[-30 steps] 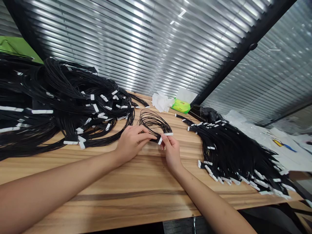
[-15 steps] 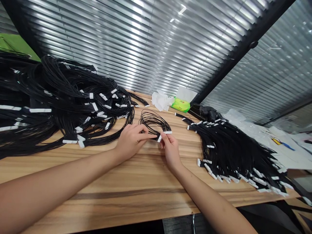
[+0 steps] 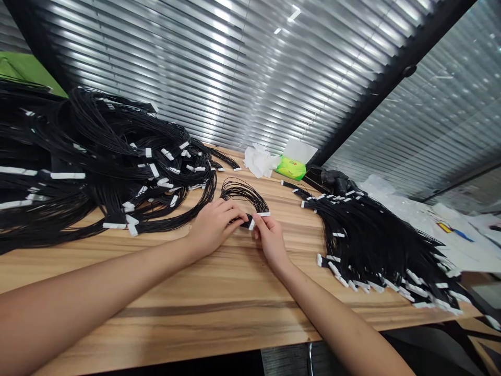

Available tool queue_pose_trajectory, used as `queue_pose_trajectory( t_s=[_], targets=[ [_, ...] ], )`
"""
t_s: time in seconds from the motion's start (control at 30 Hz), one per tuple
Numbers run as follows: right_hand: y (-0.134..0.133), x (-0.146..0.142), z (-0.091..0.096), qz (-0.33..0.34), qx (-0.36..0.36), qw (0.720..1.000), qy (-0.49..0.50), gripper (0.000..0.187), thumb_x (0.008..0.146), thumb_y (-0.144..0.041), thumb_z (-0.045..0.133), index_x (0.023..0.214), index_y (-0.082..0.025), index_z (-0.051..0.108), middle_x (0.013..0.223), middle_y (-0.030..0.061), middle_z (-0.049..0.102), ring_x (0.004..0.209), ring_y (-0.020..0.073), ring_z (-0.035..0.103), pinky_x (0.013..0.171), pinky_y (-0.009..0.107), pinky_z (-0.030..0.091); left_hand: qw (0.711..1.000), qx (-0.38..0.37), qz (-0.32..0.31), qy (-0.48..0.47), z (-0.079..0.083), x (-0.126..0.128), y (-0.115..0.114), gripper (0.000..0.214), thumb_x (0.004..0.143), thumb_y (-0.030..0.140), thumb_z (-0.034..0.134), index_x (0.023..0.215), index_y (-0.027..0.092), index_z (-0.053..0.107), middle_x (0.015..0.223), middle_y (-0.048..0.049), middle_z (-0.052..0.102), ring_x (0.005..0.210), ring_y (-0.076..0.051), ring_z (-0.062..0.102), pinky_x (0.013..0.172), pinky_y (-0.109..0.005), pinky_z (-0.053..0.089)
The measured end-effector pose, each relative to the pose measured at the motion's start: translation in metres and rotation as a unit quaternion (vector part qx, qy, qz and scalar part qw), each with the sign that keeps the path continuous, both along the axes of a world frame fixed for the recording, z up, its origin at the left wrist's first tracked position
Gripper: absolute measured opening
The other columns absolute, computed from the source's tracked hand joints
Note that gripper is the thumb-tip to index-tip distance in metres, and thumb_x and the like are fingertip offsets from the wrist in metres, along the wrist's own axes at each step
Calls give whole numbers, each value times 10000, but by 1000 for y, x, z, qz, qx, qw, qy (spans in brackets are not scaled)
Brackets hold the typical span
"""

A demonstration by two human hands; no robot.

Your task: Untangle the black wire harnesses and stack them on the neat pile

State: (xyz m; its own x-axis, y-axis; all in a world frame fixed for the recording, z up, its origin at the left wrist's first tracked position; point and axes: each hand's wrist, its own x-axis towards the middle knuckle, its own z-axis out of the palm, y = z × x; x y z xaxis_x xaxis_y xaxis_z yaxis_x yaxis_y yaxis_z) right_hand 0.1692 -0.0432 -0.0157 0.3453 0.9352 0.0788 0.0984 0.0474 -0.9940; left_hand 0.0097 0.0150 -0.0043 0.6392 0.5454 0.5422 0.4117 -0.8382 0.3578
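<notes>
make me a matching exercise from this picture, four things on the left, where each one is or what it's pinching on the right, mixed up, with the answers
1. left hand
2. right hand
3. green tissue pack
4. blue-and-yellow tool

A. on the white sheet, far right
B. pinching a white connector
C. beside the crumpled tissue
D. pinching the looped black wires

Pairs: 1-D, 2-B, 3-C, 4-A

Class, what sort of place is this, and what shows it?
Probably a workshop for wiring: a wooden table, a heap of black wires with white connectors at left, and a similar heap at right.
</notes>
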Motion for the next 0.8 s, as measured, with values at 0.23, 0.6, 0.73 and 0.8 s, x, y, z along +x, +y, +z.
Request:
queue_pose_trajectory(
  t_s=[0.23,0.6,0.73,0.8],
  targets=[
    [3,3,-5,22,0,1000,3,418,739,-532,616,533,-192,486,398,-66,405,388,86,320,416,243,234,1000,5,12,25,-3,1,2,184,918,327,490,887,205,625,943,-7,654,833,-181,531,778,-316,383],
    [2,2,0,16,0,1000,-9,410,739,-541,613,553,-191,508,400,-60,427,404,94,353,438,245,275,996,48,35,68,0,5,-4,216,938,292,392,841,167,540,873,-58,596,831,-213,495,771,-370,330],
    [2,3,0,12,2,999,32,397,746,-499,624,530,-193,491,415,-59,435,429,92,360,471,245,297,993,101,-45,33,8,0,-8,307,923,362,442,685,181,513,706,-7,598,729,-161,502,810,-356,307],
    [3,4,1,8,0,996,83,380,740,-473,638,532,-194,485,430,-61,430,432,87,349,462,242,286,990,116,-80,28,8,-2,-8,321,923,364,445,667,185,520,624,17,585,629,-132,486,781,-332,318]
  ],
)
